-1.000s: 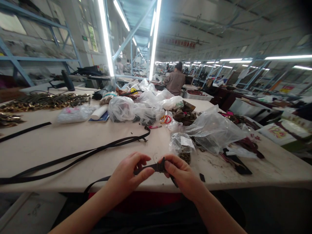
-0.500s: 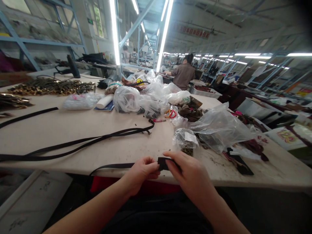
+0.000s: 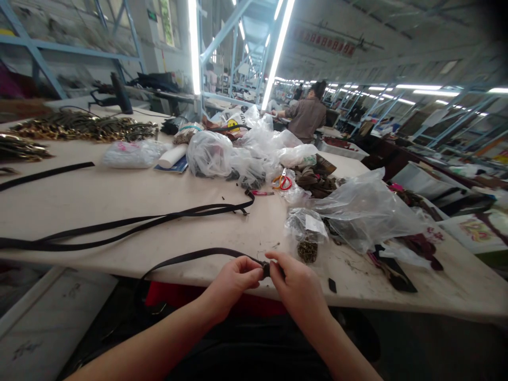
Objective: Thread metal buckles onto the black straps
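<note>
head | left hand (image 3: pixel 234 279) and right hand (image 3: pixel 296 286) pinch black strap (image 3: pixel 190 257) end | clear bag (image 3: pixel 305 227) holds small metal bits

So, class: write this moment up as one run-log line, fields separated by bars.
left hand: pinching black strap end | right hand: pinching same end | table: more straps, plastic bags, scissors

Single head-worn view, looking forward and down from close above the near edge of the surface (image 3: pixel 119 196); workshop hall recedes beyond.
</note>
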{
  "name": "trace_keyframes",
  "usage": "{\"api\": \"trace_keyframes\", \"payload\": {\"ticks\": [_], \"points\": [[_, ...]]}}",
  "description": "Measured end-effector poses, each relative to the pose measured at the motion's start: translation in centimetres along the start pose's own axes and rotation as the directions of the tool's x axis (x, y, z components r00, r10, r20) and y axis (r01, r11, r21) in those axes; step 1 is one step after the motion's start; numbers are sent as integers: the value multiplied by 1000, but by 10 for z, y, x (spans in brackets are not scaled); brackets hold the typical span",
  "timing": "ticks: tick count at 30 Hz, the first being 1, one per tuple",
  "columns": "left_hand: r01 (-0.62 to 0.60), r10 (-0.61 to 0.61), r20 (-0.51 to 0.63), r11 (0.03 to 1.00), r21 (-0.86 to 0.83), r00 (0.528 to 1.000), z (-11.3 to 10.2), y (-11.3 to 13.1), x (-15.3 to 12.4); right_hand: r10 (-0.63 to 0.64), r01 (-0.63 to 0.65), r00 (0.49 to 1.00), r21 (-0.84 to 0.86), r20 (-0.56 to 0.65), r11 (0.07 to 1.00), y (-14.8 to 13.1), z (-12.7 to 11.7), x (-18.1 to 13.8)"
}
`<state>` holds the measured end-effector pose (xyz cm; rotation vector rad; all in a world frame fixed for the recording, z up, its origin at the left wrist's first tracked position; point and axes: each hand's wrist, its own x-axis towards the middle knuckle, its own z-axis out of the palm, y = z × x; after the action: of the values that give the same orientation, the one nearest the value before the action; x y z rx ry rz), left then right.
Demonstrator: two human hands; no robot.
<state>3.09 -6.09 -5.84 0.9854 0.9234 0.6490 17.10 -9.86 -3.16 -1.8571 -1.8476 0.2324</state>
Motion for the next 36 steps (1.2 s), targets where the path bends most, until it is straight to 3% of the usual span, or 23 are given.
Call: {"api": "trace_keyframes", "payload": {"ticks": [4, 9, 15, 20, 23, 28, 32, 36], "points": [[23, -22, 12, 996, -87, 1000, 1, -7, 4, 57, -55, 998, 158, -10, 986, 4, 4, 1], [104, -93, 56, 967, -232, 994, 0, -13, 4, 6, -9, 1000, 139, 20, 990, 5, 3, -5], [77, -78, -12, 995, -67, 997, 4, -11, -5, 77, -89, 977, 51, 196, 995, 10, -1, -10], [55, -59, -81, 998, -42, 995, 11, -10, -2, 121, -121, 992, -6, 34, 993, 11, 5, -9], [39, -45, -98, 997, -65, 994, 9, -16, 3, 67, -67, 997, -8, -24, 998, 10, 12, -8], [24, -30, -83, 997, -74, 996, 4, -21, 6, -13, 8, 998, 76, 56, 997, 13, 26, -10], [23, -27, -68, 998, -52, 997, 5, -22, 6, -7, 6, 1000, 39, 10, 999, 20, 31, -11], [15, -19, -67, 997, -72, 998, 6, -23, 8, -115, 92, 975, 123, 192, 988, 20, 24, -10]]}}
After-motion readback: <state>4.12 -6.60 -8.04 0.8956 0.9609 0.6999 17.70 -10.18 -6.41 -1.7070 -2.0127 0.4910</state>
